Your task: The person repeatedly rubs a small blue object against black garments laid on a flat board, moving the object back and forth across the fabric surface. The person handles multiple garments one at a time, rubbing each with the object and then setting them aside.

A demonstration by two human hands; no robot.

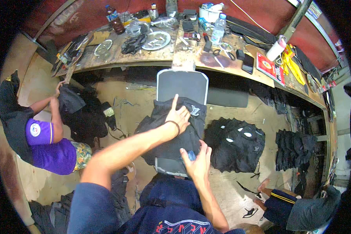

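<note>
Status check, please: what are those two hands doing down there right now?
Left hand flat on black garment, open. Right hand at garment's near edge, fingers spread. Garment draped over grey board. Nothing in the way.

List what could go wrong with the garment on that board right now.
The black garment overhangs the grey board on both sides, so it may slide or bunch under the left hand. The right hand presses the near edge beside a small blue object, which might snag the cloth. The garment pile lies close and could get mixed in.
</note>
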